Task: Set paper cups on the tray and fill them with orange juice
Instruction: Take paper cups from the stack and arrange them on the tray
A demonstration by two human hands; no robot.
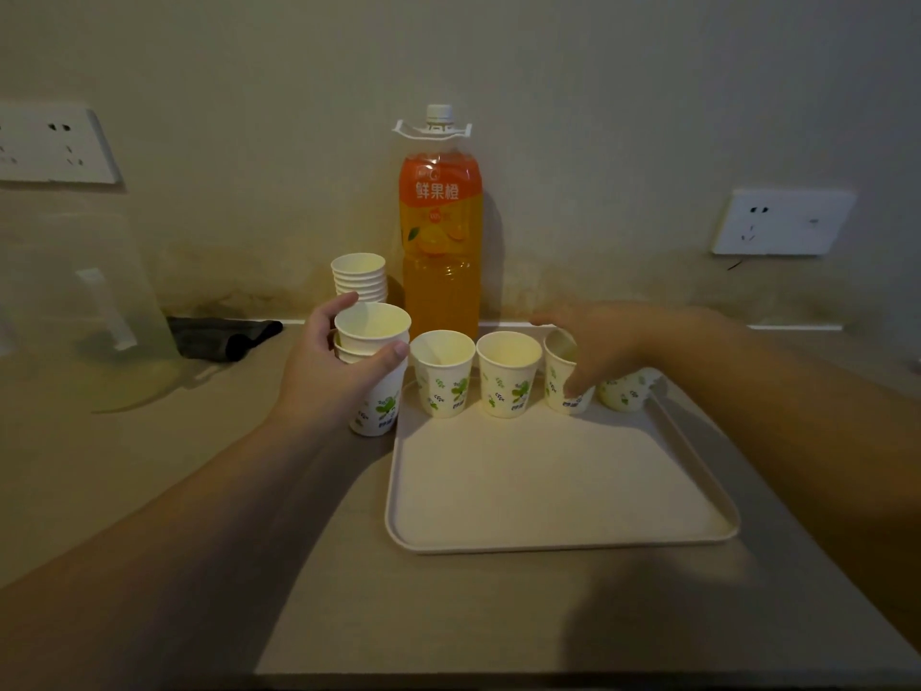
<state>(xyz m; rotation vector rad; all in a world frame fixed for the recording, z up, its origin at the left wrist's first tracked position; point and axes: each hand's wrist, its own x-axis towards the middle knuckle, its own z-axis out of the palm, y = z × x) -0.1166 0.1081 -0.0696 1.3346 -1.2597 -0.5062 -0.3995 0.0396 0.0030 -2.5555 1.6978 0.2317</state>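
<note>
- Paper cups, white with green leaf print: two stand upright and empty at the far edge of the tray, first cup (pixel 442 374) leftmost, second cup (pixel 508 374) just beside it
- Third cup (pixel 560 376) stands right of those, tilted slightly; fourth cup (pixel 625 391) sits at the far right corner, mostly hidden behind the right hand
- Right hand (pixel 598 349) reaches over the third cup, fingers curled down around its side, fingertips (pixel 573 389) on the printed wall; gripping it
- Left hand (pixel 339 376) holds a short nested stack of cups (pixel 374 371) just off the tray's left edge; thumb (pixel 393 354) across the front, fingers wrapped round the back; closed around the stack
- Whether the held stack touches the counter: cannot tell
- Tray (pixel 548 491), cream, rectangular with rounded corners, lies flat on the counter; near half bare
- Taller spare cup stack (pixel 360 276) stands behind the left hand, near the wall
- Orange juice bottle (pixel 441 231), large, orange label, white cap, plastic carry handle at the neck, upright just beside the spare stack, behind the tray; cap on
- Counter (pixel 448 615) grey-beige, dim light, arm shadows across it
- Dark cloth (pixel 224 336) lies at the back left; clear plastic container (pixel 94 311) left of it
- Wall (pixel 598 117) off-white, stained near the counter line; left wall socket (pixel 55 144), right wall socket (pixel 782 221)
</note>
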